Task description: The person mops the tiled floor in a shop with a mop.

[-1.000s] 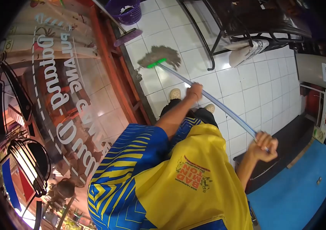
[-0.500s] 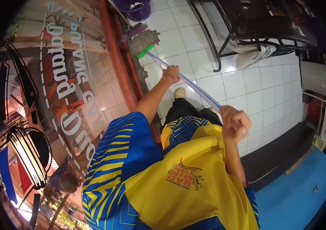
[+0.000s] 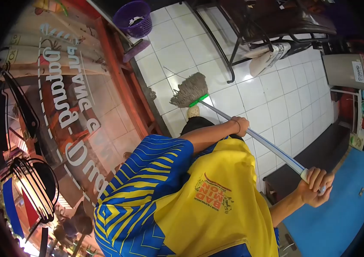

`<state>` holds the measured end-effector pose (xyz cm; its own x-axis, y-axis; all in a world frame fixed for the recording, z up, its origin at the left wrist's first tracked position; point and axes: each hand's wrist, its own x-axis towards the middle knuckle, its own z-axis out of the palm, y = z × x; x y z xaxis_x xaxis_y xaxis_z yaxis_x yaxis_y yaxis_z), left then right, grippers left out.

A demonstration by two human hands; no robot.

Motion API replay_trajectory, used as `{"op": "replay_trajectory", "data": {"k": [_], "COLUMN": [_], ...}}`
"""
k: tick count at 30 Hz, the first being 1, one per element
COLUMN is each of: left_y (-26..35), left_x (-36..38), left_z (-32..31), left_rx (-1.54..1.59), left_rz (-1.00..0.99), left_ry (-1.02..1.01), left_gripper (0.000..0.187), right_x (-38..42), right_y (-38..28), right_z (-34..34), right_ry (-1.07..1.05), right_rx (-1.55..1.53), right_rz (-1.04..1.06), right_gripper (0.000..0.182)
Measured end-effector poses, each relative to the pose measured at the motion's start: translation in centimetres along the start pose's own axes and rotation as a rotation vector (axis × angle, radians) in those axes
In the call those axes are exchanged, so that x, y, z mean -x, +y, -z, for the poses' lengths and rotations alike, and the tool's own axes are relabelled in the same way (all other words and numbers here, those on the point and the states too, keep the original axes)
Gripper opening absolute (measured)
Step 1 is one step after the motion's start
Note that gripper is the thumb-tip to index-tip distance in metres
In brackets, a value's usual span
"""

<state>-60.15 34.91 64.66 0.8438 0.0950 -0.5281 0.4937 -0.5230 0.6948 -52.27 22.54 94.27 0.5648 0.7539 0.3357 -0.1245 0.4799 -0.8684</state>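
White tiles are covering the floor (image 3: 276,92) across the upper middle and right of the frame, and a lettered glass pane (image 3: 104,103) is filling the left side. I am seeing a yellow-and-blue jersey (image 3: 242,188) bulging at bottom centre and a blue surface (image 3: 340,205) stretching over the lower right. Upper right, a dark metal-framed bench (image 3: 293,21) is standing on the tiles.

From centre to lower right, I am following the string mop (image 3: 267,143), its shaft slanting down toward the right. Its grey strands (image 3: 192,90) are fanning out at upper centre; a wide swing could, I judge, snag them on a bench leg. The purple basket (image 3: 141,28) is sitting at upper left, with a purple broom head (image 3: 136,50) just below; a hard leftward push could be knocking either.

I am gripping mid-shaft with my left hand (image 3: 240,125), fingers closed, and curling my right hand (image 3: 317,187) around the top end. A loosening right grip could be letting the shaft twist. Beside the green clamp (image 3: 198,100), a pale clog (image 3: 193,112) is resting, so a short pull back could be tangling strands underfoot.
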Motion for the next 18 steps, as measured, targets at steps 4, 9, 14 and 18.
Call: {"op": "replay_trajectory", "data": {"k": [4,9,14,18], "left_y": [-0.4,-6.1,-18.9,-23.5], "left_x": [-1.0,-0.7,2.1,8.4], "left_z": [-1.2,-0.7,-2.4,2.0], "left_rx": [0.025,0.017,-0.094,-0.026], "left_rz": [0.017,0.188,0.473,0.544], "left_ry": [0.127,0.112,0.411,0.444], "left_gripper": [0.03,0.031,0.021,0.033], "right_x": [0.1,0.7,4.0,3.2], "right_y": [0.6,5.3,14.3,18.0], "right_z": [3.7,5.0,1.1,-5.5], "right_ry": [-0.041,0.074,0.197,-0.032], "right_rx": [-0.135,-0.281,-0.099,-0.116], "right_rz": [0.002,-0.068,-0.19,-0.183], "right_gripper": [0.022,0.018,0.028,0.029]}}
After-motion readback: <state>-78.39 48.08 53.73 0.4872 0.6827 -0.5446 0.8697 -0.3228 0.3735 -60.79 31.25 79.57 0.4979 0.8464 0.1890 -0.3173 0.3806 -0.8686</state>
